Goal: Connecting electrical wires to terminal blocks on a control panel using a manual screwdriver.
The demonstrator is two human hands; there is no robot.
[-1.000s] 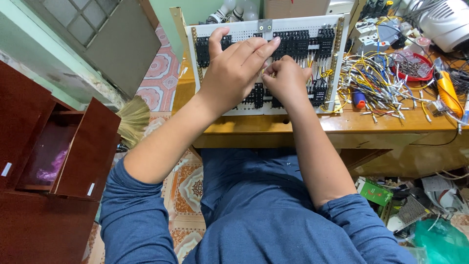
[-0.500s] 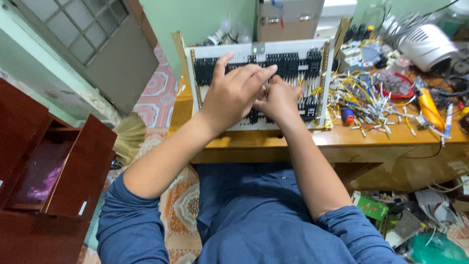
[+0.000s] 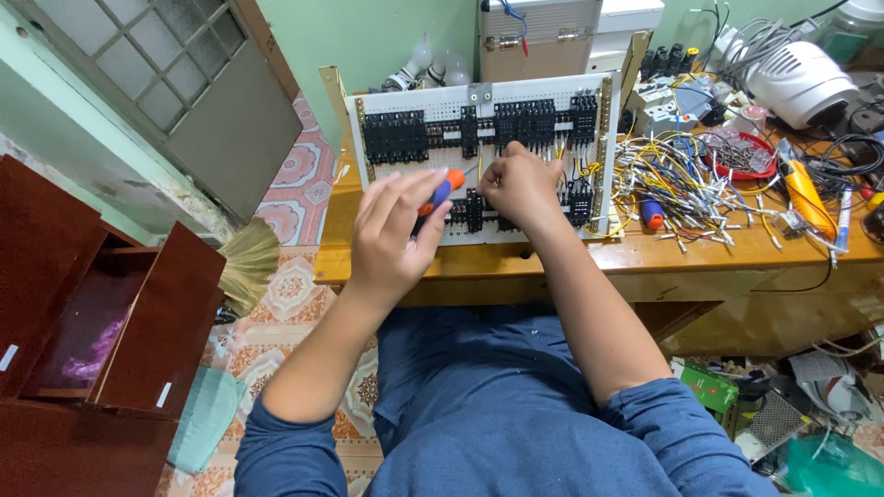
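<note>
A white perforated panel (image 3: 433, 106) with rows of black relay sockets leans upright on a wooden desk (image 3: 552, 262). My left hand (image 3: 391, 235) holds a screwdriver with an orange and blue handle (image 3: 444, 191) in front of the panel's lower part. My right hand (image 3: 518, 187) is closed against the sockets at the panel's lower middle, pinching something small that I cannot make out. Yellow wires hang beside it.
A heap of loose coloured wires (image 3: 677, 179), a red bowl (image 3: 737, 152), a yellow-handled tool (image 3: 806, 193) and a white appliance (image 3: 796, 78) cover the desk's right side. A dark red cabinet (image 3: 101, 313) stands open at left. Clutter lies on the floor at lower right.
My left hand has drawn back from the panel toward me, and the screwdriver now shows in it. My right hand stays at the sockets. The camera has shifted, and the panel sits lower in view.
</note>
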